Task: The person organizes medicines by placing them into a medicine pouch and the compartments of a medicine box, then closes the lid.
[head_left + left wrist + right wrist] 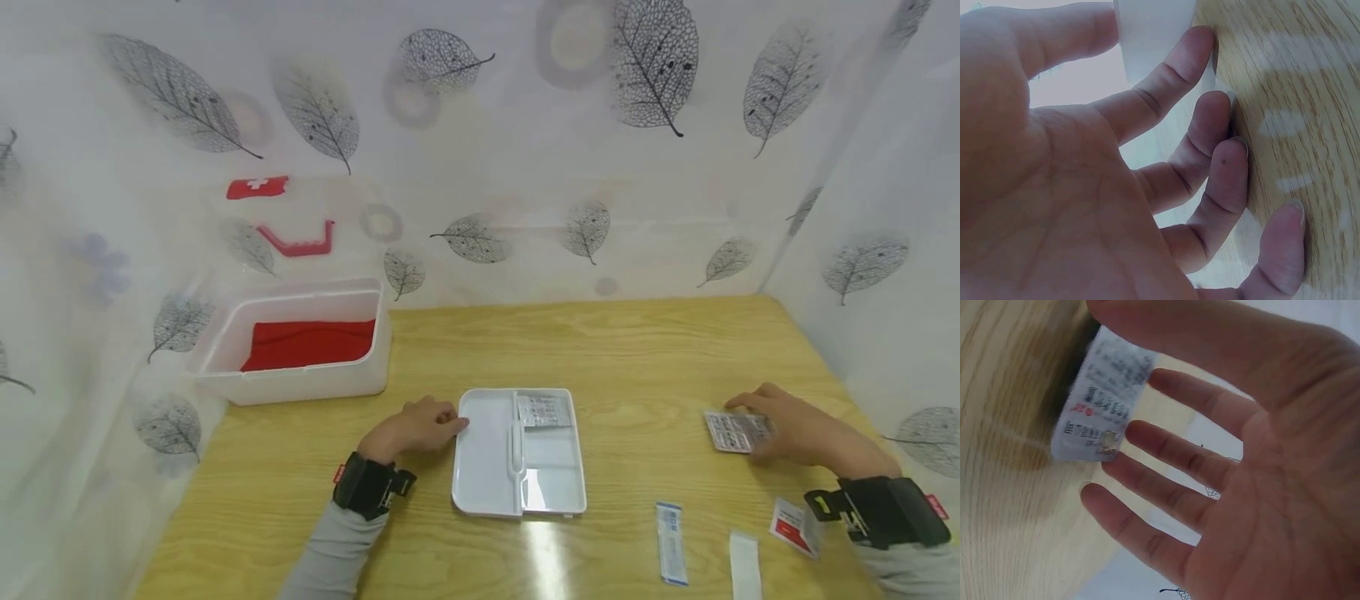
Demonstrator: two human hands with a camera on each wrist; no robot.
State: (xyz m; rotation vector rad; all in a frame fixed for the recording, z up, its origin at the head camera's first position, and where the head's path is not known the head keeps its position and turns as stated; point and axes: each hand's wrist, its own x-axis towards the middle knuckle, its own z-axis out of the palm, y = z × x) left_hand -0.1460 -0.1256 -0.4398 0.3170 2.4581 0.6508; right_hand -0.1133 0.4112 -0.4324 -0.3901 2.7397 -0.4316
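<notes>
My left hand [427,423] holds the left edge of a white divided tray [483,454], its thumb over the rim. In the left wrist view, the index finger lies against the tray's white wall [1154,37] and the other fingertips sit close to the wood. A silver blister pack [546,411] lies in the tray's top right compartment. On the right, my right hand [798,427] grips another blister pack [727,432] between thumb and fingers. The right wrist view shows this pack's printed back [1100,400], with fingertips along one edge.
A translucent bin [300,383] with red cloth [311,343] inside stands at the back left. Toward the front right lie a blue-and-white packet [671,543], a white strip [745,567] and a red-and-white sachet [795,527]. Leaf-printed sheeting [517,150] borders the wooden table [637,350].
</notes>
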